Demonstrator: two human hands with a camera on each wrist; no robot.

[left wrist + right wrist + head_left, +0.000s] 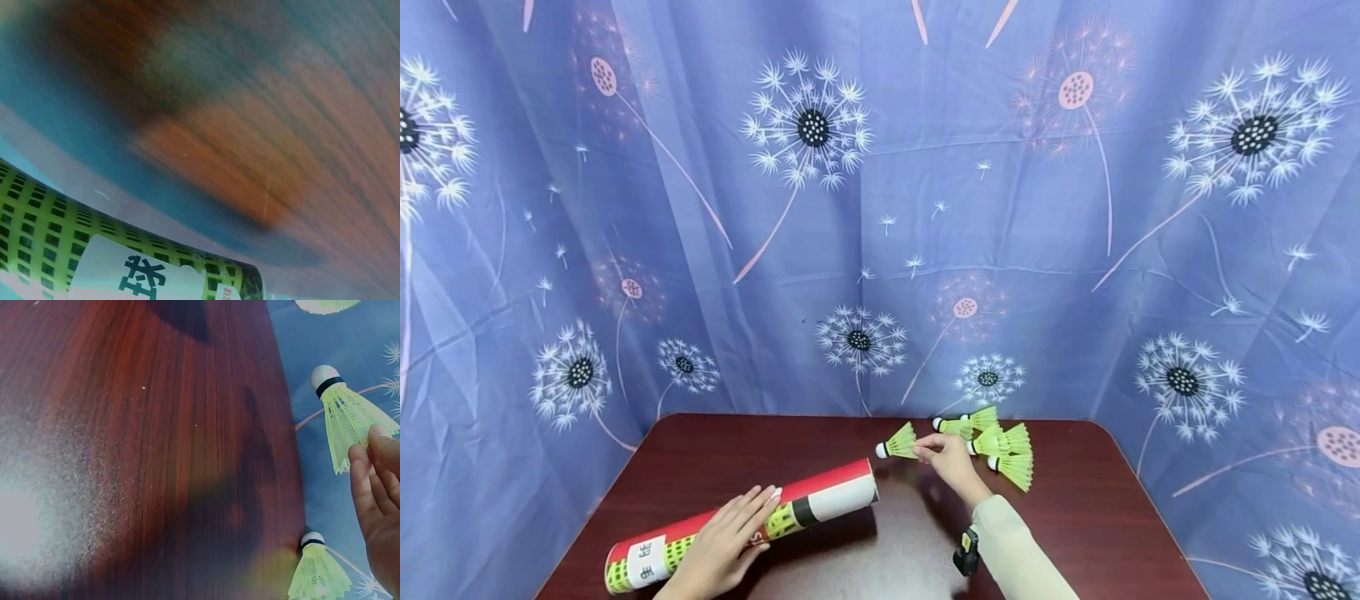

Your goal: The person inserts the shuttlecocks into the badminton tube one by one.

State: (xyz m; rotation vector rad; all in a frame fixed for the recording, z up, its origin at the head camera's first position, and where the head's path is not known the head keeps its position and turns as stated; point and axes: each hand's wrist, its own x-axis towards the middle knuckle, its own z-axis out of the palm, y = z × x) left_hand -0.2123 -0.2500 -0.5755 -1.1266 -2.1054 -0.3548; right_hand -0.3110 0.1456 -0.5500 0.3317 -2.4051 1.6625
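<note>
A red, white and yellow-green shuttlecock tube (835,493) lies slanted across the table, and my left hand (724,537) rests on top of it with the fingers laid over its side. In the left wrist view part of the same tube (47,240) shows, with a white label. My right hand (951,465) pinches a yellow shuttlecock (899,442) by its skirt edge, its white cork pointing left, just beyond the tube's right end. The right wrist view shows this shuttlecock (350,419) between thumb and fingers.
Several yellow shuttlecocks (1015,467) lie in a cluster at the table's back right, beside my right hand. The dark red-brown table (1075,533) ends at a blue dandelion-print curtain (910,208). A small black device (967,552) sits on my right wrist.
</note>
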